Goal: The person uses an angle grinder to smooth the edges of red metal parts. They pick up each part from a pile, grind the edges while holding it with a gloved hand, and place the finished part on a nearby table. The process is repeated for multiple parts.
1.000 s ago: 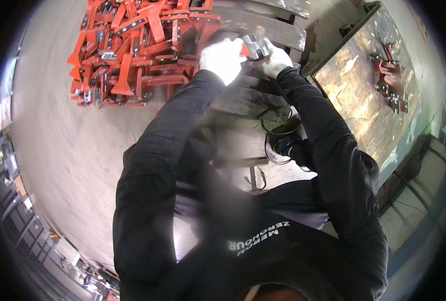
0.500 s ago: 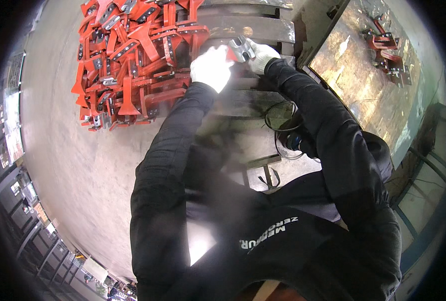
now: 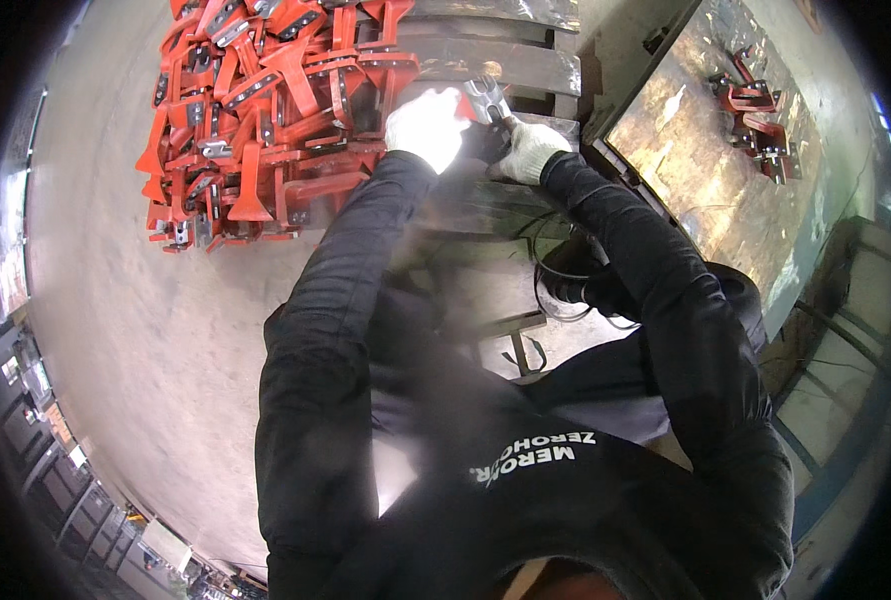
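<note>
A red metal bracket with a silver, channel-shaped end piece [image 3: 486, 98] is between my two hands, above the dark slats of a pallet. My left hand [image 3: 428, 130], in a white glove bright with glare, is closed round the bracket's red part, most of which it hides. My right hand [image 3: 533, 150], also gloved in white, has its fingers bent at the lower right of the silver end. A dark piece [image 3: 485, 143] shows between the hands; whether it belongs to the bracket or is a separate thing, I cannot tell.
Many red brackets [image 3: 255, 120] lie heaped at the far left. On the right stands a worn worktable [image 3: 655, 130] bearing a few darker red brackets [image 3: 760, 120]. The pallet [image 3: 530, 65] lies ahead, and black cable loops [image 3: 545, 265] hang near my right leg.
My right hand has moved down and slightly right, off the side of the silver end. The bracket has turned a little, and the dark piece now shows between the hands.
</note>
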